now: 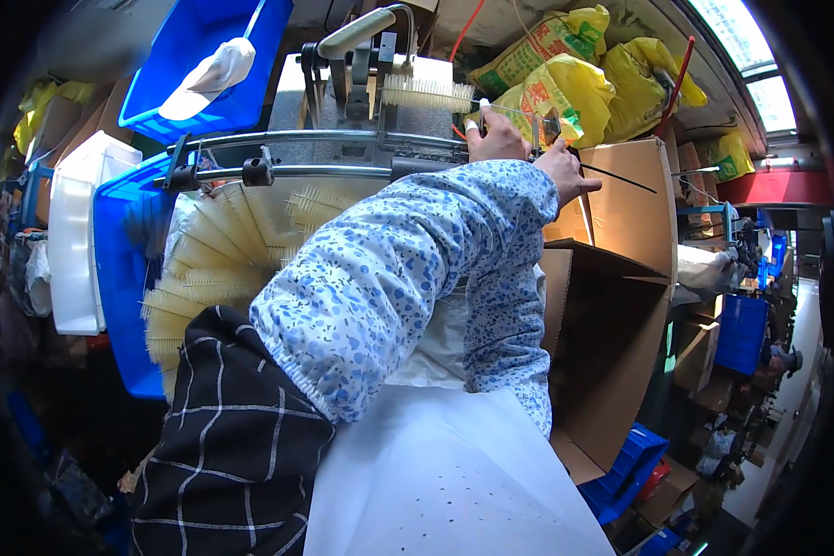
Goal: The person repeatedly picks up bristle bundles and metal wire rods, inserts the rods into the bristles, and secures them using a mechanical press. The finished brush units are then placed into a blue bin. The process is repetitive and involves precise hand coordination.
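Note:
A round brush with pale bristles sits at the machine, and a thin wire runs from its right end. My right hand, with white covers on two fingertips, is closed in a pinch at that wire. My left arm crosses over my right, so my left hand lies farther right. Its fingers curl around a slim tool with a metal tip, whose exact kind I cannot make out; the thumb stretches out to the right. A thin dark rod sticks out beside this hand.
Metal rails span the front of the machine. Many bristled brushes fan out at left, near a blue bin and a white crate. An open cardboard box stands at right. Yellow sacks lie behind.

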### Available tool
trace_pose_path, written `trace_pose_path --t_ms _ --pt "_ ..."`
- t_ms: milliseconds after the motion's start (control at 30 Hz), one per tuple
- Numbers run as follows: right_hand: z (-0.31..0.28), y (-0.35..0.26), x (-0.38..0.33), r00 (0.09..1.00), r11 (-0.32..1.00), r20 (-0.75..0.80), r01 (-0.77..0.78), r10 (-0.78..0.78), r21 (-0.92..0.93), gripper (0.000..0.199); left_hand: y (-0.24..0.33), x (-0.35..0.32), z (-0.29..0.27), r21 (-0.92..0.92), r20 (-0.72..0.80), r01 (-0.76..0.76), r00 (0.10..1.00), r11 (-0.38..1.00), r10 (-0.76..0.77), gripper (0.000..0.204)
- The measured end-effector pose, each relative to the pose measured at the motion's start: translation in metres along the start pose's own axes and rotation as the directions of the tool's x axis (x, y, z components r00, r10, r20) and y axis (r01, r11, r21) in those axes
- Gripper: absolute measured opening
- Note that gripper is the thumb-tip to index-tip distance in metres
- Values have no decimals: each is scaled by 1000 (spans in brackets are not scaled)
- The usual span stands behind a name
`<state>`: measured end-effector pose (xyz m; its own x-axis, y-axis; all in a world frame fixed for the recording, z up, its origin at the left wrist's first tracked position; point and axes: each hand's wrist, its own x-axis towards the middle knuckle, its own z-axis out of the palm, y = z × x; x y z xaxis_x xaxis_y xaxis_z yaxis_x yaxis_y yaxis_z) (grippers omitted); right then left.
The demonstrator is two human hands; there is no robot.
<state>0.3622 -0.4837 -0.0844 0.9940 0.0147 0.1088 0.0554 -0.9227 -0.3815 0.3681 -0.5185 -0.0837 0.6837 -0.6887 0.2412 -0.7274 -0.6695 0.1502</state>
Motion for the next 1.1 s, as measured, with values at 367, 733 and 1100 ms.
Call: trace_pose_path --t_ms 367,733,1100 --pt "-3 -24 -4 1000 999 4 23 -23 23 37 -12 -15 -32 -53 136 -18 990 998 25 95" --pt "-4 -48 -5 998 998 -8 64 -64 -2 35 -21 -29 -45 -75 53 9 999 997 -5 87" --pt "-22 -106 -10 988 998 141 64 -64 8 36 -42 -57 -87 -140 62 143 989 980 -136 68"
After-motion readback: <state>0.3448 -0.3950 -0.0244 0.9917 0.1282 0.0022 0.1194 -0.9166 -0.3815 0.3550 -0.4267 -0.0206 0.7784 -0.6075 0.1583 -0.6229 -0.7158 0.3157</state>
